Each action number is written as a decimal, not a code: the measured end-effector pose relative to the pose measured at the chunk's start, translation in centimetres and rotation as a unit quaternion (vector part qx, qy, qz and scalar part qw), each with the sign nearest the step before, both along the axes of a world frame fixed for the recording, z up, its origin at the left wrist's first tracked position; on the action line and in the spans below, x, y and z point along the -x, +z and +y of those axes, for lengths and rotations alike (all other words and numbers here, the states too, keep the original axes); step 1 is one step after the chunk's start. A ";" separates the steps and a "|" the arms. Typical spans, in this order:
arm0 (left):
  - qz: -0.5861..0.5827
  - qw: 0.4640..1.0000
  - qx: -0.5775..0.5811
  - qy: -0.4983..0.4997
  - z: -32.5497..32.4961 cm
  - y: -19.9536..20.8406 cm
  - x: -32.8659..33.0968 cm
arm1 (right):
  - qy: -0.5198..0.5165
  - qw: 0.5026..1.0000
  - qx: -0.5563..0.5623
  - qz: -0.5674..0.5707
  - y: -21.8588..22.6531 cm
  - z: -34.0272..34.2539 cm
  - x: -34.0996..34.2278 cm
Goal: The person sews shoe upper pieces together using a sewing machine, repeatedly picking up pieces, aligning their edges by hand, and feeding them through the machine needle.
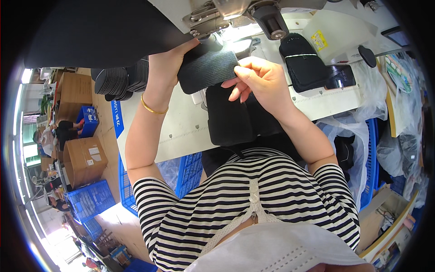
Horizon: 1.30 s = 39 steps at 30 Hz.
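Observation:
A black ribbed fabric piece (208, 70) with rounded corners is at the sewing machine (210, 22), close under its head. My right hand (260, 77) pinches the piece's right edge between thumb and forefinger, its other fingers loosely bent. At the piece's left end is my left hand (165, 65), one finger stretched along the upper edge; the machine head and the piece hide most of its fingers. Below my right hand, black padded pieces (231, 118) lie at the table's near edge. The needle area is partly hidden and glaring with light.
A banded stack of black pieces (303, 63) lies right of the machine, beside a dark phone-like device (340, 77). More stacked black pieces (113, 81) are at the left. Blue crates (190, 172) stand below the white table (181, 136); cardboard boxes (85, 161) are farther left.

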State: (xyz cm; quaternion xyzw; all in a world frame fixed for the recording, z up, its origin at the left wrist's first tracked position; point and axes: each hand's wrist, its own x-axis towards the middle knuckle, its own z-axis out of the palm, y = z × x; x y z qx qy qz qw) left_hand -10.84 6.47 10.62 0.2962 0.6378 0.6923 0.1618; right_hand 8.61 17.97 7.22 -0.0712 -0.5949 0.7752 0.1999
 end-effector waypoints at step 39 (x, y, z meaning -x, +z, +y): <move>0.733 0.680 0.028 -0.013 -3.6 -1.8 -3.9 | 0.013 0.998 -0.008 0.056 -2.4 -2.6 0.4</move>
